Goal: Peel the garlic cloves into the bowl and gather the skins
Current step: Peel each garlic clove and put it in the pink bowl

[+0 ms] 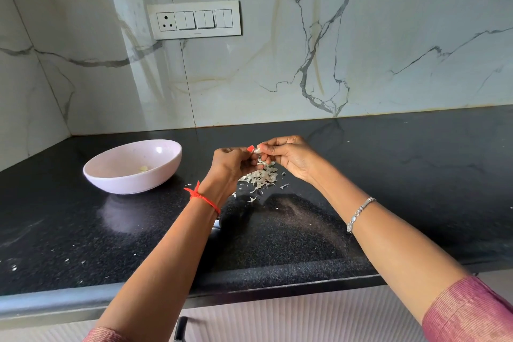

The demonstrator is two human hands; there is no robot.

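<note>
1. The left hand (231, 164) and right hand (288, 158) meet above the black bench (388, 175), fingertips together around one garlic clove (257, 150).
2. The left grip is narrow: thumb and curled fingers pinch the clove's left end, and the red thumbnail rests against it.
3. The right grip is also narrow, with thumb and forefinger pinching the clove's other end and the other fingers curled beneath.
4. The clove is pale and small, held in the air between both hands. How much skin remains on it cannot be told.
5. A pile of garlic skins (261, 178) lies on the bench directly under the hands, with a few loose flakes scattered just beside it.
6. A pale pink bowl (125, 183) stands upright on the bench to the left, apart from the hands. A peeled clove (143, 168) lies in its bottom.
7. A red thread (202, 197) circles the left wrist and a silver bracelet (359, 214) the right.
8. A white switch panel (194, 19) sits on the marble wall (361, 50) behind the bench.
</note>
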